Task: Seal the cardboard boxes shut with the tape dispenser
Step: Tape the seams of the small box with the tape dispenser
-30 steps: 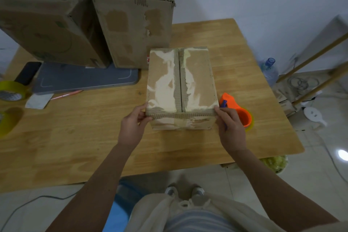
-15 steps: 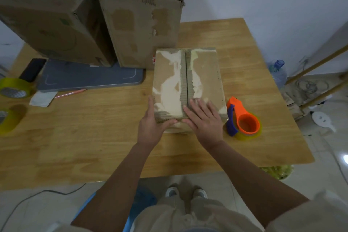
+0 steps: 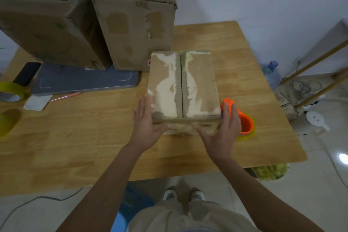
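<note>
Currently the small box lies flat on the wooden table, its two top flaps meeting at a centre seam that carries no fresh tape. Both hands bracket the near end of the small box: the left hand lies with straight fingers along the left wall, and the right hand lies with straight fingers along the right wall, thumbs turned in against the near face. Neither hand curls round anything. This hold probably squares the small box and keeps the flaps level before taping. The tape dispenser, orange, rests on the table just right of the small box, partly behind the right hand, within easy reach. Two large boxes stand behind the small box, with a grey board to its left. Beyond the table edge, right of the small box, a water bottle stands on a tiled floor, below a white wall
</note>
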